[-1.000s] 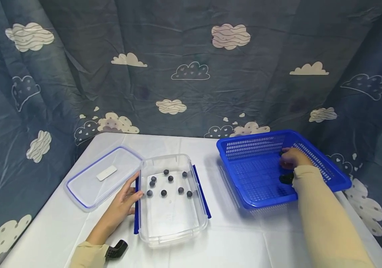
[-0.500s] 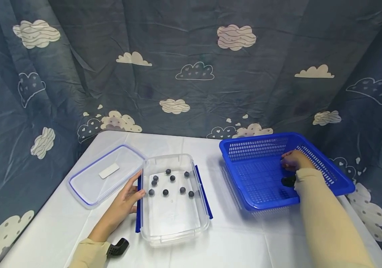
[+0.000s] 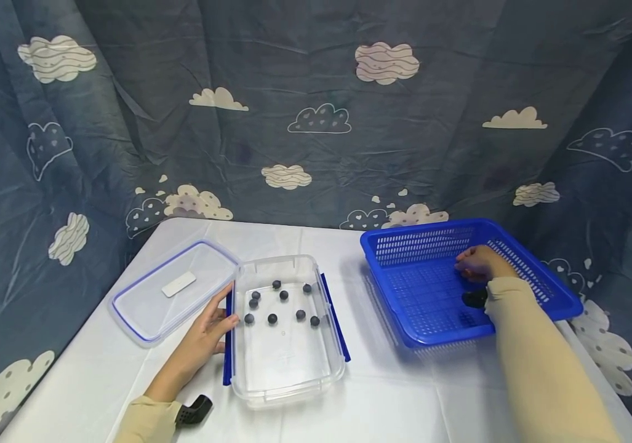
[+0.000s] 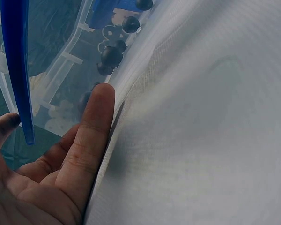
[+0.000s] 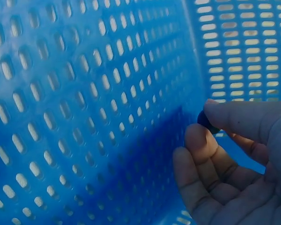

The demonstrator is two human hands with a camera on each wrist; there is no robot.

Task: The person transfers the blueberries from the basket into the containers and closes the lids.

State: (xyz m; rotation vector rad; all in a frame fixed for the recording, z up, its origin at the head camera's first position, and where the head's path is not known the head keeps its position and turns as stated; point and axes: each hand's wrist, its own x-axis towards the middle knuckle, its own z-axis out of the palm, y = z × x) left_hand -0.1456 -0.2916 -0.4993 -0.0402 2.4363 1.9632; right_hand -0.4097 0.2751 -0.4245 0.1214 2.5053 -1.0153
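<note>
A clear lidless plastic box (image 3: 285, 363) with blue side flaps holds several blueberries (image 3: 272, 319). At its left side rests my left hand (image 3: 202, 341), thumb at the rim and fingers extended along the flap (image 4: 18, 70). In the left wrist view, the fingers show close to the white cloth. My right hand (image 3: 482, 263) is inside the blue perforated basket (image 3: 415, 295). The right wrist view shows a dark blueberry (image 5: 207, 121) pinched between its thumb and index finger, partly hidden by them.
A clear lid (image 3: 149, 307) with a blue seal and a white label lies left of the box. Everything stands on a white-covered table (image 3: 382, 394). Behind it hangs a dark curtain (image 3: 316, 61) with cloud prints.
My right hand has moved slightly left inside the basket, with its fingers drawn together. The left hand stays at the box. The whole head view has shifted a little.
</note>
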